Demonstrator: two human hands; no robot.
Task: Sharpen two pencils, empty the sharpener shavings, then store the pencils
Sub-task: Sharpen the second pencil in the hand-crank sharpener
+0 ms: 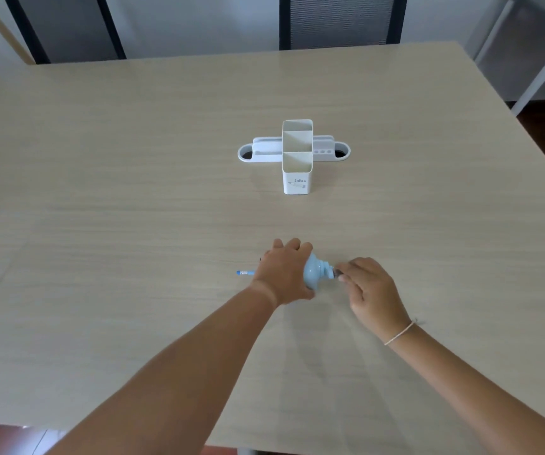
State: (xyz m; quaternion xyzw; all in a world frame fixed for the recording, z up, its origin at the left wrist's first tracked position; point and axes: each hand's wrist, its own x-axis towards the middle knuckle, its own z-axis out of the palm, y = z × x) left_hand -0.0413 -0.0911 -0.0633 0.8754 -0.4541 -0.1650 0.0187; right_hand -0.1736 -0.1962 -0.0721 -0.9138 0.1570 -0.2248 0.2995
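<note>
- While the left hand [284,274] lay curled over the pale blue sharpener [315,272] from its far-left side, its fingers wrapped the rounded body and held it down on the table [133,159].
- Just right of those fingers, the sharpener's narrow end stuck out toward the right hand [371,287].
- That hand's fingers were bent close together, their tips pinching a small dark part [339,274] at the sharpener's end; whether it was a crank or a pencil stub could not be told.
- Left of the left hand's knuckles, the blue end of a pencil [245,273] showed on the table, its remaining length hidden under the hand, so whether it entered the sharpener could not be told.
- A thin pale band [399,333] circled the right wrist, behind the pinching fingers.
- Well beyond both sets of fingertips, farther up the table, stood a white desk organizer [297,172]: a tall divided box upright in the middle, with low rounded trays reaching out to either side.
- Its compartments facing the camera showed nothing inside.
- Past the table's far edge stood dark chair backs [340,21].
</note>
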